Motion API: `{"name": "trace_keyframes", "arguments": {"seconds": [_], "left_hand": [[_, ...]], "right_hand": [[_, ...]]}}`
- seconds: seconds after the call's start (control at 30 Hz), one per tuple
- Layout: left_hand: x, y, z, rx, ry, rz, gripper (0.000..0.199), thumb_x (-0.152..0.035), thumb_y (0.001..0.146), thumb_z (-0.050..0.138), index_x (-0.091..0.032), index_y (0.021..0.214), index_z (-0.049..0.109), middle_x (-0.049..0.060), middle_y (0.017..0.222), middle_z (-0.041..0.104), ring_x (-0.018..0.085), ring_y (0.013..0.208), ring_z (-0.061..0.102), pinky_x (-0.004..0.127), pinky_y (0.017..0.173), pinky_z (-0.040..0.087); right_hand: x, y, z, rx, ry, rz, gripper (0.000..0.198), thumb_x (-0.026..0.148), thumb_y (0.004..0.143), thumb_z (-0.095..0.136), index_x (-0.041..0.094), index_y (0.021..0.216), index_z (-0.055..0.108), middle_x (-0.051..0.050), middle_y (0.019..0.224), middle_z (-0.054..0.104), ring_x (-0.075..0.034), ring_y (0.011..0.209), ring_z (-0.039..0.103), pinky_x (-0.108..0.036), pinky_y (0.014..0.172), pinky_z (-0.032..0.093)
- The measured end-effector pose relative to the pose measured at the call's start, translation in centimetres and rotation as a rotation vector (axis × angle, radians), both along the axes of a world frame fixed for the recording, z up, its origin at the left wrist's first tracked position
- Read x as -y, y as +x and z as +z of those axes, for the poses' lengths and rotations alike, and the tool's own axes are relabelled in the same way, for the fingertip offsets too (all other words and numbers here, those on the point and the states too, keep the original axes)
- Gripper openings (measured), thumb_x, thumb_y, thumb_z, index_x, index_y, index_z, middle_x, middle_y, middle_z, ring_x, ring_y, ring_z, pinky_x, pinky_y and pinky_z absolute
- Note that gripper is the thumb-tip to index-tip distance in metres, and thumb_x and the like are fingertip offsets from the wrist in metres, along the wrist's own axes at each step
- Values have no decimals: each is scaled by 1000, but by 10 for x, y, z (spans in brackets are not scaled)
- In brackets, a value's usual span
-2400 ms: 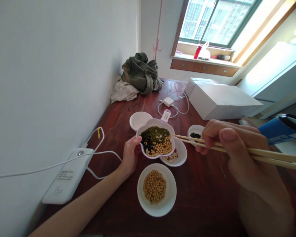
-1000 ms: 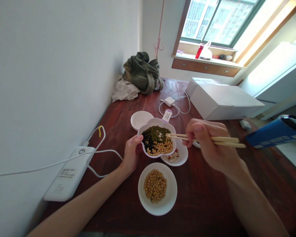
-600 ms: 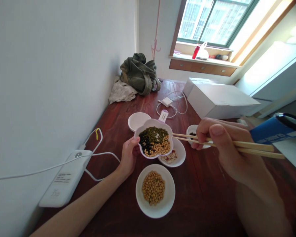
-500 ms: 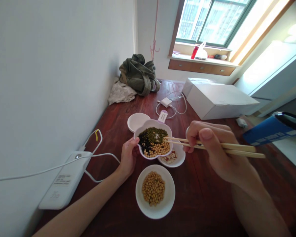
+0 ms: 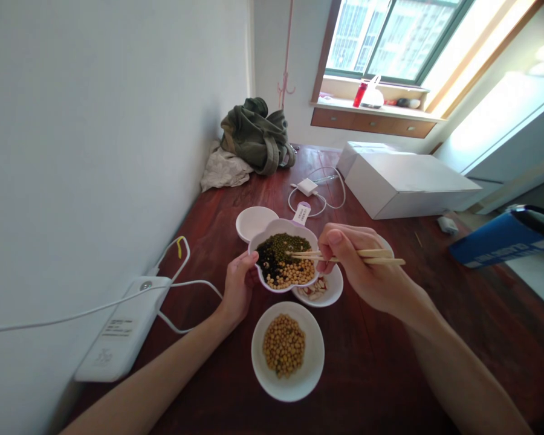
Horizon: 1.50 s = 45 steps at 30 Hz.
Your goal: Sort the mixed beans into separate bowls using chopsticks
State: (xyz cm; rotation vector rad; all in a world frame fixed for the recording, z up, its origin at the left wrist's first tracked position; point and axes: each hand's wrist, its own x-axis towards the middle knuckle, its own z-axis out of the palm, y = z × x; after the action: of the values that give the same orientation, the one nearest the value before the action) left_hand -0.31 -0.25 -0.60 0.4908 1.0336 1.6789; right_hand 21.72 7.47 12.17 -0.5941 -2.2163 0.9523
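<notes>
My left hand [image 5: 240,281] grips the left rim of a flower-shaped bowl with a tabbed handle [image 5: 265,283]. Green mung beans [image 5: 284,244], dark beans [image 5: 265,257] and tan soybeans [image 5: 294,272] lie inside it in patches. In my right hand [image 5: 356,260] is a pair of chopsticks [image 5: 381,258], their tips close together among the green beans; whether they pinch anything is too small to tell. Partly under the flower-shaped bowl stands a white bowl [image 5: 334,289] with pale and reddish pieces. Nearer me, another white bowl [image 5: 288,389] holds soybeans.
A white dish [image 5: 255,222] sits behind the flower-shaped bowl, and another white rim [image 5: 385,244] shows behind my right hand. A power strip [image 5: 122,329] with cables lies left by the wall. Further back are a charger [image 5: 307,187], a green bag [image 5: 256,136], a white box [image 5: 412,184] and a blue bottle [image 5: 498,241].
My right hand has moved left with the chopsticks, whose tips now reach further into the green beans. My left hand and the bowl have stayed in place.
</notes>
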Motion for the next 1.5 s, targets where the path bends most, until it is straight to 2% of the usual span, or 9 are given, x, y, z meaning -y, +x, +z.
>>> {"name": "trace_keyframes", "arguments": {"seconds": [0.33, 0.53, 0.8, 1.07, 1.3, 1.5], "left_hand": [[0, 1, 4, -5, -14, 15, 41, -50, 78, 91, -14, 97, 81, 7, 85, 85, 33, 87, 84, 40, 76, 69], [1, -1, 3, -7, -14, 2, 43, -51, 80, 91, -14, 99, 81, 7, 85, 85, 32, 89, 84, 39, 77, 68], [0, -1, 0, -20, -12, 6, 42, -49, 82, 88, -13, 102, 82, 7, 86, 85, 31, 90, 84, 37, 77, 67], [1, -1, 0, -4, -14, -13, 41, -50, 84, 87, -15, 103, 81, 6, 84, 84, 30, 89, 84, 36, 76, 67], [0, 0, 0, -10, -7, 22, 37, -49, 80, 91, -16, 92, 79, 3, 75, 81, 30, 86, 84, 36, 76, 67], [0, 0, 2, -7, -1, 22, 36, -49, 80, 91, -16, 87, 77, 2, 74, 81, 29, 84, 84, 35, 76, 67]], "right_hand": [[0, 1, 0, -20, -42, -22, 55, 57, 121, 36, 23, 82, 54, -1, 75, 69, -17, 69, 66, -34, 70, 47], [-4, -7, -10, -35, -45, -24, 53, 52, 122, 39, 23, 81, 52, 0, 74, 67, -15, 68, 65, -33, 70, 46], [-2, -6, -9, -3, -12, 4, 51, 51, 122, 38, 23, 83, 54, -1, 78, 66, -16, 72, 63, -34, 74, 45], [1, -10, -13, -46, 16, -4, 50, 46, 122, 42, 22, 80, 56, -1, 76, 66, -15, 69, 62, -33, 70, 46], [3, -1, -2, -64, 65, -22, 50, 43, 122, 44, 22, 78, 56, -1, 76, 65, -15, 68, 61, -34, 67, 45], [3, 5, 5, -25, 61, 33, 47, 44, 122, 41, 22, 83, 54, -2, 79, 62, -15, 70, 59, -36, 66, 43]]}}
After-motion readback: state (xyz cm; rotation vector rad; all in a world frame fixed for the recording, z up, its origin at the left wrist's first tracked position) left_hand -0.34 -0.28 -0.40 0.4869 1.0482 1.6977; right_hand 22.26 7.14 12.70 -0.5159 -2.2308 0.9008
